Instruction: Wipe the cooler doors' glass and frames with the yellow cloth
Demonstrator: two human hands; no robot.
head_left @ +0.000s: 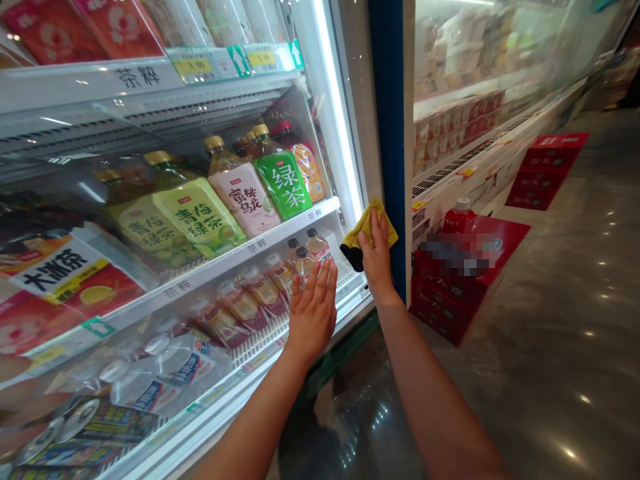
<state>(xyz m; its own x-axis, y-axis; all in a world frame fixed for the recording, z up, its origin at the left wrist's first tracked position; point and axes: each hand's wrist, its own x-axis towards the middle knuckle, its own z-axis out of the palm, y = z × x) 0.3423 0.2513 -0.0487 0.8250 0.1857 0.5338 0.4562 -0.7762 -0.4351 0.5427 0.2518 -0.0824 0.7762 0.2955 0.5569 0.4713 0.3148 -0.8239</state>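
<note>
My right hand (377, 260) presses a yellow cloth (356, 235) with a dark patch at its lower corner against the right-hand frame (360, 133) of an upright drinks cooler. Its fingers lie over the cloth. To the left, my left hand (314, 310) is open, fingers stretched up and nothing in it. It is at the cooler's glass door, in front of the lower shelf; whether the palm touches the glass I cannot tell. Behind the glass near it stand small amber bottles (255, 297) and, one shelf higher, a green-labelled tea bottle (283, 183).
More cartons (80, 273), water bottles (175, 360) and cans (75, 433) fill the cooler. At right, red boxes (445, 300) with a red bottle (459, 217) on top stand on the shiny floor (560, 320). Another chiller (465, 147) runs beyond, and more red boxes (543, 170) stand farther off.
</note>
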